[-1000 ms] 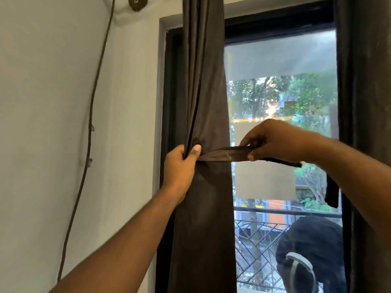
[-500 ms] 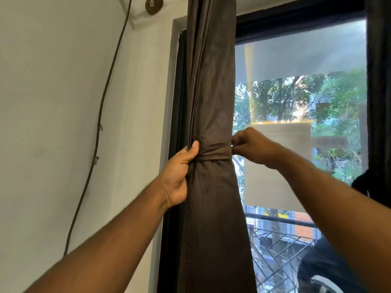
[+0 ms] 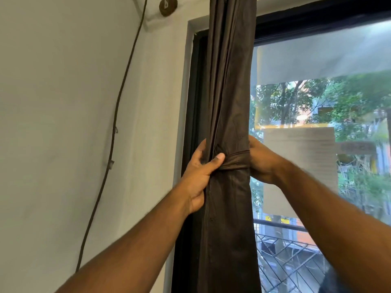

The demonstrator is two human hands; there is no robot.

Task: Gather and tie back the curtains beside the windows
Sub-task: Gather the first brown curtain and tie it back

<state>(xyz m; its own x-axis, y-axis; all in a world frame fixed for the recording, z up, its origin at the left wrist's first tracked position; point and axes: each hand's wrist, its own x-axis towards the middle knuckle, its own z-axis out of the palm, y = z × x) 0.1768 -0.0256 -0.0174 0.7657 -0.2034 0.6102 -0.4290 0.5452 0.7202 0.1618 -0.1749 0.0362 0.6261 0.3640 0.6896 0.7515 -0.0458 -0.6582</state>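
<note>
A dark brown curtain (image 3: 229, 92) hangs gathered into a narrow column at the left side of the window (image 3: 317, 102). A matching fabric tie-back band (image 3: 236, 160) is wrapped tight around it at mid height. My left hand (image 3: 200, 172) grips the curtain's left edge, thumb pressed on the band's left end. My right hand (image 3: 261, 160) reaches behind the curtain's right edge at band level; its fingers are hidden behind the fabric.
A black window frame (image 3: 194, 102) runs beside the curtain. A thin cable (image 3: 112, 149) runs down the pale wall on the left, clipped in places. A round brown fitting (image 3: 168, 5) sits high on the wall. A metal balcony grille (image 3: 285, 250) shows outside.
The band, held stretched out to the right a second ago, is now wrapped tight around the curtain. My right hand has moved left behind the curtain. The view has shifted closer.
</note>
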